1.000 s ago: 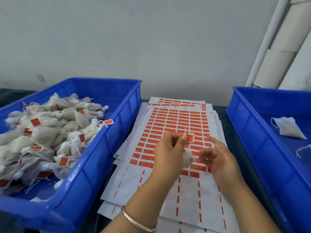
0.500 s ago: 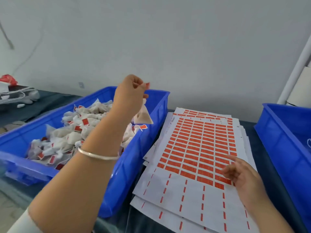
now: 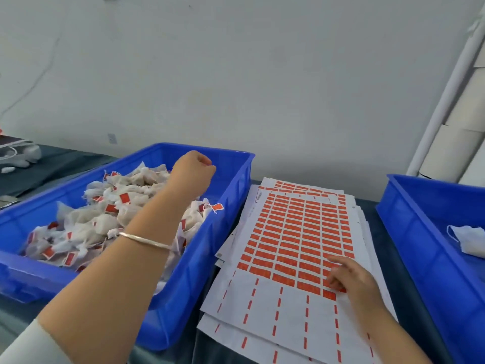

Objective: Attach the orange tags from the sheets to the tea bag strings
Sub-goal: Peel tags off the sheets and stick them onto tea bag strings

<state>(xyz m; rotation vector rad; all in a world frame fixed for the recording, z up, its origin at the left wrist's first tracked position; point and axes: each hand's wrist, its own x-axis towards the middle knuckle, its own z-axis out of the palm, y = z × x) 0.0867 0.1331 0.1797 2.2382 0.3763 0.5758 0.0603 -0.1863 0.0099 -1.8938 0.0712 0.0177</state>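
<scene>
— Can you see what your left hand (image 3: 193,171) holds over the left bin (image 3: 183,292)?

— No. Its fingers (image 3: 207,164) curl away from the camera, so you can't tell whether they hold anything. Your forearm also covers part of the tea bags (image 3: 89,222).

— And the right hand (image 3: 353,278)?

— Its fingertips lie on the top sheet (image 3: 288,240), hiding a few tags (image 3: 286,279). The print on the tags is too blurred to read.

— The right bin (image 3: 409,232)?

— The picture's edge cuts it off, along with the bag (image 3: 469,240) inside it. The lower sheets show only at their edges.
</scene>
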